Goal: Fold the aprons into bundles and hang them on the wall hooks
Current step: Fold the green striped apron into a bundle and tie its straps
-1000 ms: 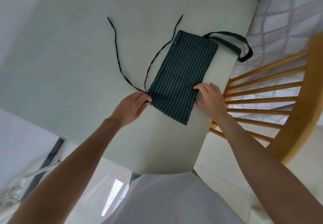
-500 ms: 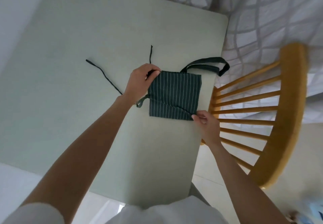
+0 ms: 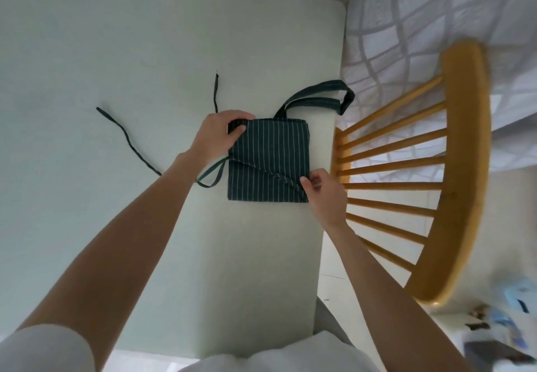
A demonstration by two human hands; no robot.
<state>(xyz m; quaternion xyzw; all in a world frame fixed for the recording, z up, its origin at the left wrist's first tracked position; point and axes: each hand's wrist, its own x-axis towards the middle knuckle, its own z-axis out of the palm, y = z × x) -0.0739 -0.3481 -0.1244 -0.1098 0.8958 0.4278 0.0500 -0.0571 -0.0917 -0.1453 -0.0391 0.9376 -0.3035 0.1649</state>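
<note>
A dark green apron [image 3: 270, 150] with thin white stripes lies folded into a small square near the right edge of the pale green table [image 3: 116, 52]. My left hand [image 3: 220, 136] grips its far left corner, thumb on top of the cloth. At the near right corner my right hand [image 3: 322, 191] pinches a waist tie that runs slantwise across the square. The neck loop [image 3: 322, 95] sticks out past the far edge toward the table's right rim. Two loose tie ends [image 3: 128, 136] trail over the table to the left.
A yellow wooden spindle-back chair [image 3: 453, 168] stands close against the table's right edge. Behind it is a white quilted bed cover [image 3: 436, 8]. Small cluttered items lie on a surface at the lower right [image 3: 499, 322]. No wall hooks are in view.
The long folded apron has been folded in half into a square. My left hand moved to the far left corner; my right hand took hold of a tie by the near right corner.
</note>
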